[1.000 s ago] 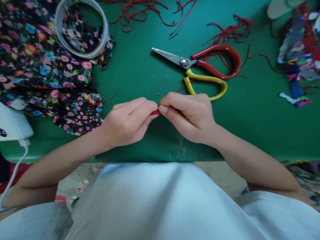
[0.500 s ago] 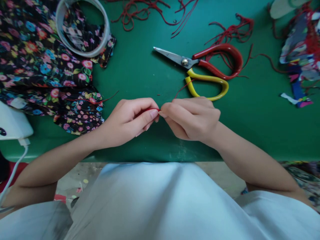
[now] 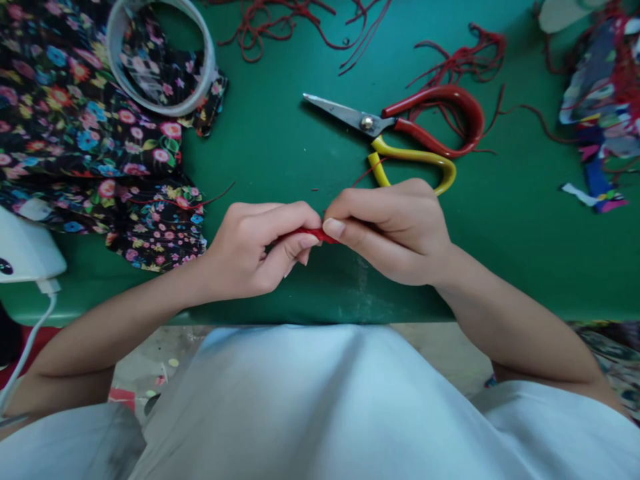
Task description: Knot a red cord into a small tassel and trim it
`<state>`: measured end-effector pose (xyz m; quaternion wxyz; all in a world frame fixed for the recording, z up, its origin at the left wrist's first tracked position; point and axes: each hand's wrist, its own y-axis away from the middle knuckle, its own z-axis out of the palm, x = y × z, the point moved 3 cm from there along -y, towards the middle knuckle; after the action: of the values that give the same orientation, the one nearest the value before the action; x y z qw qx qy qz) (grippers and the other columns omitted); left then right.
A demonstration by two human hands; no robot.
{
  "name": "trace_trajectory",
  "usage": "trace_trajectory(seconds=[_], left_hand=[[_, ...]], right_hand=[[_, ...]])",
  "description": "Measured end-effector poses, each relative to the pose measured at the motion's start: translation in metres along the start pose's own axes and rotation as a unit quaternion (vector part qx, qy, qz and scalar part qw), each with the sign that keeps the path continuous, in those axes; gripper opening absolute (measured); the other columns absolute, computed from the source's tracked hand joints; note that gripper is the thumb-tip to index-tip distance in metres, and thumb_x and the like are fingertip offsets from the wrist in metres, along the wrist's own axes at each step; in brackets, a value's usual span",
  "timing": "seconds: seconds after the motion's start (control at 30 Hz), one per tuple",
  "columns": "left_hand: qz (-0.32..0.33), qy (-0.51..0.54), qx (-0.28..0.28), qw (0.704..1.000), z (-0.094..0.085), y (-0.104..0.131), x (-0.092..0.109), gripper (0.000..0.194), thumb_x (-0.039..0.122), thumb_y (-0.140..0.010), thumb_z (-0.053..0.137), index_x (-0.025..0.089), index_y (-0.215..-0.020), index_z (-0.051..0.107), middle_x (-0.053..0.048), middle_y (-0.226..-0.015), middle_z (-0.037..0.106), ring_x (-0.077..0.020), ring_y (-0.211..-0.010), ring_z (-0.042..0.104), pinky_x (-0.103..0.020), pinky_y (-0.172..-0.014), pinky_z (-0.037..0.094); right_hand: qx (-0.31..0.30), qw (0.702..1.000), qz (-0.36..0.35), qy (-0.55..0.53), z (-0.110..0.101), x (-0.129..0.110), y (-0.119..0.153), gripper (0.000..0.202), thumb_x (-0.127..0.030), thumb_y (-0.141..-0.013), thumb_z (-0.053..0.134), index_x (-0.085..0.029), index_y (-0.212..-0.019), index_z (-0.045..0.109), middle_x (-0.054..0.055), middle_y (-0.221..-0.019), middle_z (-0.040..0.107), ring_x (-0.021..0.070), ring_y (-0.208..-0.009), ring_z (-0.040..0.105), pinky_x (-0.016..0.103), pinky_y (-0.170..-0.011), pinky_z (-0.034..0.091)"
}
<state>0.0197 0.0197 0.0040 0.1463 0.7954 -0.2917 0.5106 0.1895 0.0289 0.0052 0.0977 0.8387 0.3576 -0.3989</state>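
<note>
A short length of red cord (image 3: 314, 233) runs between my two hands above the green table. My left hand (image 3: 265, 243) pinches it between thumb and fingers, and part of it is hidden in the palm. Thumb and forefinger of my right hand (image 3: 390, 230) close on its other end, almost touching the left fingertips. A thin red strand rises behind my right hand toward the scissors (image 3: 367, 124). Their blades look closed; one handle is red and the other yellow, and the yellow one lies just beyond my right knuckles.
Black floral cloth (image 3: 145, 227) covers the left side, with a roll of clear tape (image 3: 206, 83) on it. Tangled red cords (image 3: 270, 27) lie at the back. Cloth scraps (image 3: 600, 133) are heaped at right. A white device (image 3: 27, 247) with a cable sits at the left edge.
My right hand has turned so its thumb faces me, and its grip has shifted slightly. More of the red cord shows between my fingertips. The scissors and cloth stay in place.
</note>
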Motion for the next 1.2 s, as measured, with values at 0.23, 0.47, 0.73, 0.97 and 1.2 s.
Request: trace_trajectory(seconds=[0.23, 0.47, 0.73, 0.97, 1.2], left_hand=[[0.090, -0.141, 0.023, 0.986, -0.001, 0.001, 0.006, 0.018, 0.016, -0.097, 0.046, 0.021, -0.088, 0.061, 0.003, -0.063, 0.062, -0.0101, -0.062, 0.063, -0.019, -0.060, 0.047], [0.091, -0.266, 0.011, 0.960, 0.003, 0.004, -0.004, 0.033, 0.027, -0.101, 0.036, 0.023, -0.086, 0.065, 0.001, -0.059, 0.052, -0.0132, -0.057, 0.056, -0.025, -0.058, 0.046], [0.139, -0.263, 0.045, 0.954, 0.000, 0.005, -0.005, 0.018, 0.020, -0.097, 0.049, 0.021, -0.085, 0.061, 0.003, -0.059, 0.046, -0.0100, -0.051, 0.048, -0.025, -0.049, 0.032], [0.146, -0.316, 0.071, 0.935, 0.008, 0.009, -0.001, 0.018, 0.016, -0.097, 0.046, 0.020, -0.084, 0.058, 0.003, -0.059, 0.048, -0.0112, -0.052, 0.050, -0.026, -0.051, 0.033], [-0.064, -0.045, -0.013, 0.997, 0.000, 0.001, 0.003, 0.014, 0.027, -0.095, 0.051, 0.018, -0.088, 0.059, 0.000, -0.070, 0.060, -0.0114, -0.063, 0.058, -0.022, -0.060, 0.046]], right_hand=[[0.023, 0.998, 0.011, -0.059, 0.000, 0.001, 0.000, 0.033, -0.029, -0.103, 0.040, -0.016, -0.079, 0.058, -0.006, -0.063, 0.052, 0.0026, -0.056, 0.046, 0.017, -0.054, 0.036], [-0.016, 0.993, 0.057, -0.102, 0.003, 0.006, -0.002, 0.035, -0.033, -0.104, 0.039, -0.018, -0.078, 0.057, -0.005, -0.061, 0.052, 0.0045, -0.052, 0.041, 0.019, -0.050, 0.035], [-0.014, 0.982, 0.079, -0.173, 0.011, 0.004, -0.003, 0.036, -0.033, -0.105, 0.034, -0.017, -0.078, 0.054, -0.003, -0.060, 0.052, 0.0072, -0.055, 0.046, 0.021, -0.054, 0.038], [0.030, 0.988, 0.109, -0.108, 0.011, 0.003, 0.000, 0.030, -0.028, -0.102, 0.042, -0.018, -0.076, 0.056, -0.005, -0.058, 0.049, 0.0067, -0.054, 0.045, 0.020, -0.054, 0.037], [0.108, 0.993, -0.001, 0.056, 0.013, -0.003, 0.007, 0.024, -0.017, -0.099, 0.043, -0.018, -0.079, 0.056, -0.005, -0.062, 0.053, 0.0051, -0.052, 0.046, 0.019, -0.049, 0.035]])
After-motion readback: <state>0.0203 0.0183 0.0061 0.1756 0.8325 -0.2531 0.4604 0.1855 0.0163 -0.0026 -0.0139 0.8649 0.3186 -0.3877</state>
